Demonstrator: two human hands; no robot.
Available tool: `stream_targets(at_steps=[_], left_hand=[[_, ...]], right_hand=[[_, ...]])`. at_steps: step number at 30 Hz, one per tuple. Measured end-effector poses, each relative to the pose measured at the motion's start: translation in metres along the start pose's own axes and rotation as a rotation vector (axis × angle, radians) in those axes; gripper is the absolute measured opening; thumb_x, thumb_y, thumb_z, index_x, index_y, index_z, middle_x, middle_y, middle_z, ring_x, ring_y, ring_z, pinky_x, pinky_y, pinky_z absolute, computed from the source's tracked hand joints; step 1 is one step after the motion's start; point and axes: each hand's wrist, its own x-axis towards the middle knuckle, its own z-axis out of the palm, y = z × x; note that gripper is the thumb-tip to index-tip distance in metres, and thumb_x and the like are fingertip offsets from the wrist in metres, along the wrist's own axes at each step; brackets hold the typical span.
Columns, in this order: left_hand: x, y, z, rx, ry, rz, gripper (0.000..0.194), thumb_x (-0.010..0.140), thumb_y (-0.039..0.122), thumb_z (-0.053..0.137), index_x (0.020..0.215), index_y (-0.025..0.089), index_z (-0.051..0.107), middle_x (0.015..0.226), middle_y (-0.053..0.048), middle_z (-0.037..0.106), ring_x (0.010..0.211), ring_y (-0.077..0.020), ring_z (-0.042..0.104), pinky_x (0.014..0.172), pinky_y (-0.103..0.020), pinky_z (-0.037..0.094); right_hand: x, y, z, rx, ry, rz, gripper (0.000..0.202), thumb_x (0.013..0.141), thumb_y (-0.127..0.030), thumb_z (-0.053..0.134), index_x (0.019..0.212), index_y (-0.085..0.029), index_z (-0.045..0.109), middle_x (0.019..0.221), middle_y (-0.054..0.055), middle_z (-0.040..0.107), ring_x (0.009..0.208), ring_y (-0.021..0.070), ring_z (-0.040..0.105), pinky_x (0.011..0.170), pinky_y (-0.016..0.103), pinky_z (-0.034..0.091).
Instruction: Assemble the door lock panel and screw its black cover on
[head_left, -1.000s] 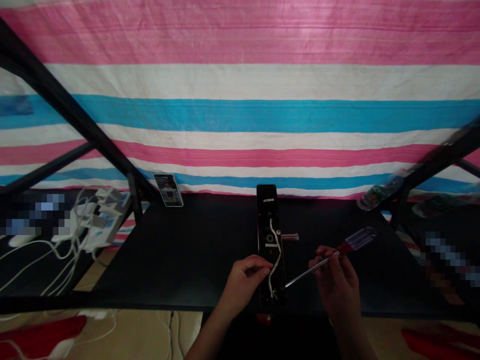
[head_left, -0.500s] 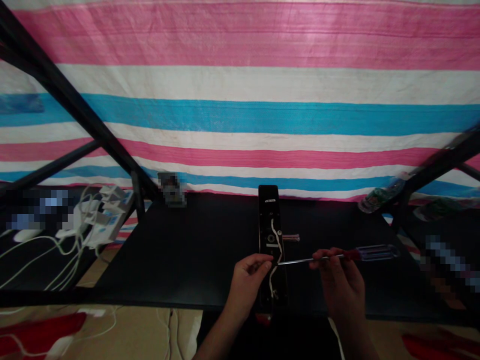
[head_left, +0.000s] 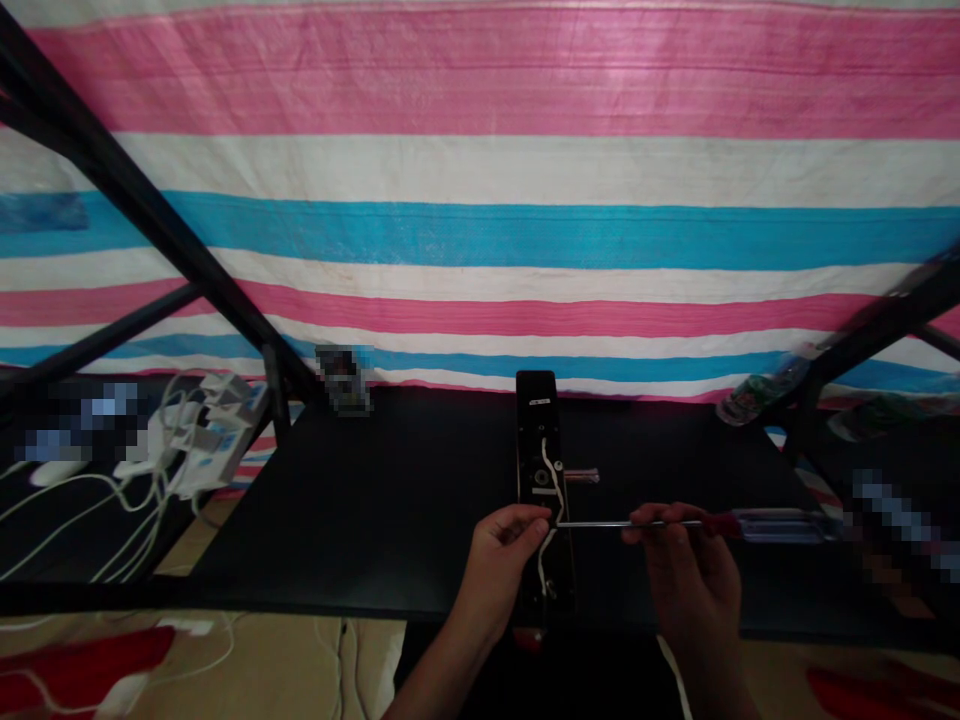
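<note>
A long black door-lock panel (head_left: pixel 536 410) lies lengthwise on the black table (head_left: pixel 375 510). Along it runs a loose white cable (head_left: pixel 546 566), and a short lever handle (head_left: pixel 583 476) juts out to its right. My right hand (head_left: pixel 694 580) is closed around a screwdriver (head_left: pixel 596 524) with a clear and red grip, its shaft level and pointing left. Over the panel, my left hand (head_left: pixel 499 565) pinches thumb and finger together beside the screwdriver's tip. What those fingertips hold, if anything, is hidden.
White power strips and cables (head_left: pixel 225 440) sit at the left. A bottle with a green label (head_left: pixel 750 400) leans at the back right, and a blurred-out object (head_left: pixel 345 380) stands back left. Black frame bars (head_left: pixel 161 205) slant up on both sides before a striped sheet (head_left: pixel 480 235).
My right hand has shifted slightly right and down, and the screwdriver's grip has moved right and lower, so its shaft lies more level. My left hand has barely moved; the panel stays put.
</note>
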Motion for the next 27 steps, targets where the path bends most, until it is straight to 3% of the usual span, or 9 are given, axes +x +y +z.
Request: stream_targets(at_steps=[7,14,22,27], left_hand=[[0.002,0.014,0.000,-0.146,0.085,0.016,0.033,0.056,0.039,0.092,0.078,0.017,0.081,0.074,-0.003,0.073,0.071,-0.0124,0.059,0.071,-0.023,0.045],[0.004,0.027,-0.014,-0.048,-0.015,0.012,0.027,0.056,0.035,0.093,0.074,0.018,0.082,0.077,-0.004,0.075,0.074,-0.0130,0.061,0.073,-0.023,0.045],[-0.005,0.034,-0.024,0.071,-0.215,-0.033,0.021,0.062,0.033,0.091,0.073,0.018,0.081,0.076,-0.004,0.075,0.071,-0.0120,0.063,0.069,-0.021,0.045],[-0.008,0.033,-0.015,-0.195,-0.098,-0.126,0.034,0.048,0.034,0.098,0.070,0.017,0.079,0.071,-0.002,0.072,0.068,-0.0090,0.061,0.068,-0.018,0.047]], right_hand=[[-0.010,-0.002,0.008,-0.007,-0.059,0.009,0.012,0.094,-0.035,0.068,0.098,-0.024,0.064,0.098,0.004,0.074,0.080,0.0194,0.075,0.076,0.032,0.060],[-0.011,-0.011,0.014,0.056,-0.116,0.046,0.010,0.094,-0.033,0.069,0.097,-0.024,0.067,0.097,0.005,0.075,0.080,0.0204,0.076,0.076,0.032,0.060],[-0.007,-0.024,0.001,0.021,-0.238,0.056,0.010,0.095,-0.034,0.066,0.096,-0.024,0.067,0.092,0.005,0.074,0.077,0.0206,0.074,0.076,0.036,0.059],[-0.012,-0.031,-0.003,-0.097,-0.274,0.024,0.008,0.094,-0.031,0.068,0.095,-0.023,0.068,0.094,0.007,0.075,0.080,0.0212,0.073,0.077,0.036,0.059]])
